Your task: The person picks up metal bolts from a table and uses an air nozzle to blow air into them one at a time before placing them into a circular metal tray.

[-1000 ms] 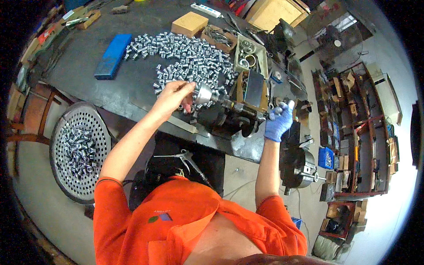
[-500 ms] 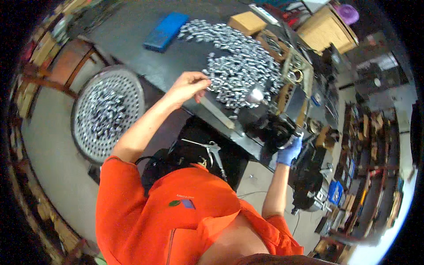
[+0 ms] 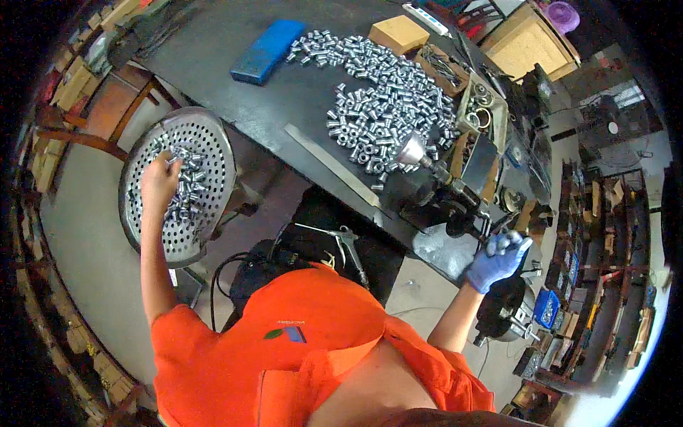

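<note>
Since the earlier frame our bare left hand (image 3: 160, 181) has swung away from the heap of small silver metal sleeves (image 3: 384, 107) on the dark surface (image 3: 235, 99) and now sits over the round perforated metal tray (image 3: 206, 153), fingers curled among the sleeves lying there, though we cannot tell whether its grip has hold of one. Further right, a silver cone-shaped chuck (image 3: 413, 151) stands at the heap's edge. Our blue-gloved right hand (image 3: 498, 256) has its grip closed round a dark machine lever.
</note>
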Action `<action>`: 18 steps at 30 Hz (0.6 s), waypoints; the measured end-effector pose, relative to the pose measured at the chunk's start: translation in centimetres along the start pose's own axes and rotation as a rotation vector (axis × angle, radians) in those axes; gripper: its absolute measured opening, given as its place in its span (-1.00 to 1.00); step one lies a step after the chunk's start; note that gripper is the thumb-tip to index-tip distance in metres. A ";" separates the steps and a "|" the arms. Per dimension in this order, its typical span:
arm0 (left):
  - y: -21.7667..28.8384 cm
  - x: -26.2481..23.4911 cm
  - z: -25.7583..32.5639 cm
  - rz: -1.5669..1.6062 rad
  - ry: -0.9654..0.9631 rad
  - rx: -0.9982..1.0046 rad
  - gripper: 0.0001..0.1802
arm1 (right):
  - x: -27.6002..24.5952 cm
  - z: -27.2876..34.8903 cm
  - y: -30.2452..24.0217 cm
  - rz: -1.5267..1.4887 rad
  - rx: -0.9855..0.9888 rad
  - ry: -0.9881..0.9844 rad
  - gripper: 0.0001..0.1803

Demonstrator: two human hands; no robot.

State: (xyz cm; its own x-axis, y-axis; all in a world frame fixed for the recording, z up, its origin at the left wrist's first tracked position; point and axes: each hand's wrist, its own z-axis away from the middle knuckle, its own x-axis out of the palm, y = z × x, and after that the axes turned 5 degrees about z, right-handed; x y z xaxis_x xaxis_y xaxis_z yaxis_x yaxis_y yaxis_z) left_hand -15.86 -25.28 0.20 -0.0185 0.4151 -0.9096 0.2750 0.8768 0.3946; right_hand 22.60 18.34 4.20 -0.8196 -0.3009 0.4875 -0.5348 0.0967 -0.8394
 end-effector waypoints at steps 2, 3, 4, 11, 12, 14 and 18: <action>1.8 3.4 -1.9 0.266 0.012 0.324 -0.73 | -0.4 2.2 0.3 0.042 0.079 0.079 -0.59; 6.0 3.8 -1.8 0.362 -0.095 0.276 -0.73 | -0.6 2.8 0.9 0.054 0.130 0.154 -0.61; 8.5 5.6 -2.2 0.398 -0.064 0.434 -0.72 | -1.4 3.2 2.0 0.057 0.185 0.231 -0.63; 21.0 14.9 -5.4 0.190 -0.261 0.718 -0.73 | -5.0 0.0 8.3 0.067 0.299 0.174 -0.70; 21.4 15.4 -5.7 0.139 -0.298 0.723 -0.73 | -4.8 -0.1 8.1 0.070 0.305 0.187 -0.68; 21.6 16.1 -6.0 0.112 -0.299 0.710 -0.73 | -3.8 0.3 7.6 0.081 0.323 0.214 -0.63; 21.1 16.9 -6.3 0.132 -0.290 0.735 -0.75 | -4.3 0.7 7.4 0.104 0.356 0.249 -0.63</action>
State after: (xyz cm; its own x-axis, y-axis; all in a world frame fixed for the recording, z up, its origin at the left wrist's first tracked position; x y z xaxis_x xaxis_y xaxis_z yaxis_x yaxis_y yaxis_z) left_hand -16.38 1.74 -6.01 0.2815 0.3362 -0.8988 0.8222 0.3985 0.4065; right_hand 22.34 19.65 -4.34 -0.9131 -0.0652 0.4024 -0.3785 -0.2313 -0.8962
